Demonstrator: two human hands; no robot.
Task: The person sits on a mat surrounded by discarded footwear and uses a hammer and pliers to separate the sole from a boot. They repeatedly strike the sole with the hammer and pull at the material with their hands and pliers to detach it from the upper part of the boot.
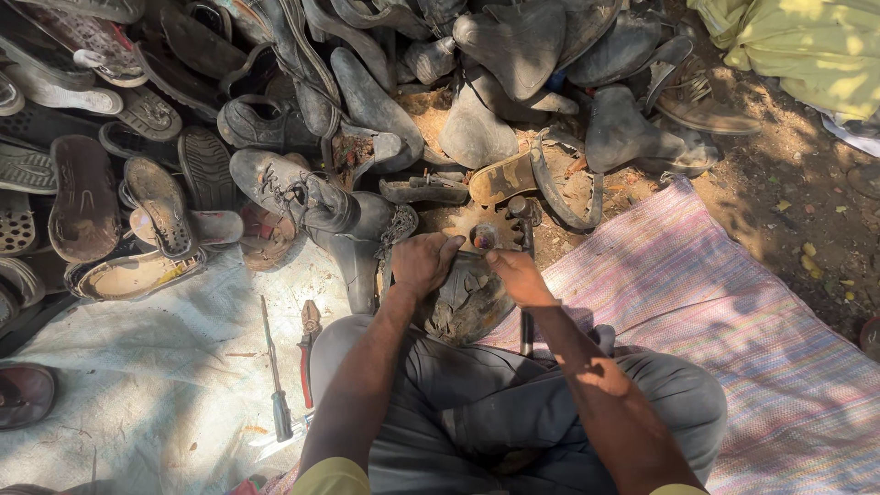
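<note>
We sit cross-legged on the ground with a worn dark shoe sole (pixel 467 307) propped against our knees, so that both hands can press on it from above. Our left hand (pixel 423 263) clamps its upper edge, fingers curled over it. Our right hand (pixel 518 275) closes its fingers on the other side, beside a small round rusty metal stand (pixel 486 234), probably an anvil. A screwdriver (pixel 275 376) and red-handled pliers (pixel 308 353) lie within reach on the white sheet (pixel 137 367). A heap of old shoes (pixel 275 119) lies ahead, a striped mat (pixel 733 312) to our right. We see no labels or signs.
</note>
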